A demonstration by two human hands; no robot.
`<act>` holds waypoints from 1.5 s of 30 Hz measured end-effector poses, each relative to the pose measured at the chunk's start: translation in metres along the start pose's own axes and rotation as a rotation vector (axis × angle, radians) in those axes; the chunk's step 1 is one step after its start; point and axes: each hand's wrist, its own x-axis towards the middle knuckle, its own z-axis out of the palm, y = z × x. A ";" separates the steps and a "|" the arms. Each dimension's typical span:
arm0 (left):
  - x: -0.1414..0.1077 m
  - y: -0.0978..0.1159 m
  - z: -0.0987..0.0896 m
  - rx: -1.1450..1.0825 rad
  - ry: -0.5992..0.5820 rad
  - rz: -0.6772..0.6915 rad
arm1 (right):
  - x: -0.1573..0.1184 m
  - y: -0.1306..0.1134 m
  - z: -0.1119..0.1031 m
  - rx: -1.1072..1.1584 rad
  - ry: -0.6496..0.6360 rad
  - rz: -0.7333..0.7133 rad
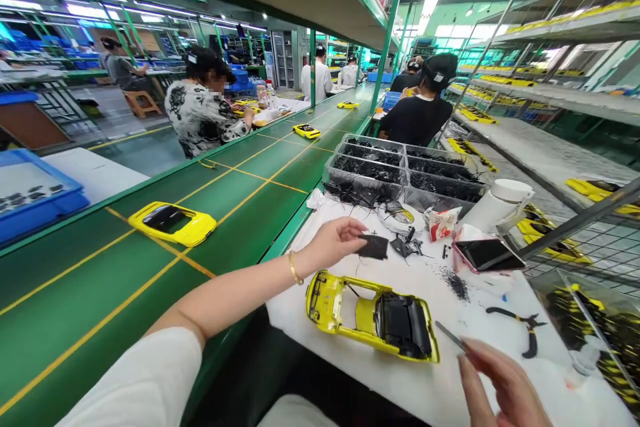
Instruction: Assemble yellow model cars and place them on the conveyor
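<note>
A yellow toy car body (364, 317) lies on the white table in front of me, its underside up and a black part (406, 325) in its right end. Above it, my left hand (343, 238) has its fingers bent together at the edge of a flat black piece (374, 246). Small black parts (407, 245) lie just right of that piece. At the lower right, my right hand (493, 373) pinches a thin grey metal tool (450, 336), whose tip points toward the car body's right end.
Divided bins (405, 170) of black parts stand at the table's back. A phone (490, 255), white jug (500, 203) and pliers (523, 327) are on the right. On the left, a green conveyor (240, 197) carries yellow cars (200, 227). People sit farther along it.
</note>
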 end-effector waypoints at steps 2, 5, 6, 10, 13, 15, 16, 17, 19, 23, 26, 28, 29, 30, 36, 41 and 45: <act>-0.028 0.015 0.000 -0.332 -0.072 -0.104 | 0.018 -0.021 0.024 0.111 -0.152 -0.054; -0.051 0.030 0.004 -0.508 -0.125 -0.207 | 0.034 -0.048 0.041 0.233 -0.219 -0.024; -0.055 0.034 0.006 -0.521 -0.110 -0.232 | 0.035 -0.054 0.043 0.232 -0.175 -0.002; -0.060 0.041 0.015 -0.683 -0.027 -0.311 | 0.030 -0.061 0.042 0.154 0.030 0.009; -0.063 0.044 0.024 -0.962 -0.126 -0.475 | 0.029 -0.056 0.039 0.201 0.032 -0.011; -0.066 0.045 0.029 -1.072 -0.229 -0.583 | 0.033 -0.053 0.036 0.258 -0.044 -0.101; -0.067 0.046 0.031 -1.094 -0.272 -0.621 | 0.036 -0.053 0.034 0.283 -0.108 -0.175; -0.068 0.046 0.033 -1.096 -0.316 -0.652 | 0.039 -0.053 0.033 0.308 -0.183 -0.252; -0.070 0.045 0.036 -1.072 -0.400 -0.703 | 0.043 -0.055 0.030 0.318 -0.297 -0.358; -0.075 0.041 0.038 -0.888 -0.162 -0.536 | 0.039 -0.061 0.034 0.112 -0.069 -0.302; -0.081 0.036 0.041 -0.563 0.099 -0.152 | 0.027 -0.063 0.049 -0.037 0.154 -0.246; -0.082 0.035 0.046 -0.390 0.141 0.070 | 0.019 -0.064 0.061 -0.068 0.229 -0.230; -0.083 0.035 0.049 -0.318 0.154 0.149 | 0.016 -0.064 0.066 -0.059 0.255 -0.206; -0.082 0.036 0.052 -0.245 0.161 0.210 | 0.013 -0.065 0.071 -0.032 0.267 -0.170; -0.078 0.044 0.059 0.216 0.037 0.622 | 0.006 -0.073 0.080 0.297 0.227 0.050; -0.078 0.026 0.049 0.476 -0.234 0.790 | 0.000 -0.072 0.076 0.573 0.053 0.210; -0.076 0.016 0.035 0.474 -0.415 0.647 | -0.013 -0.064 0.072 0.626 -0.203 0.294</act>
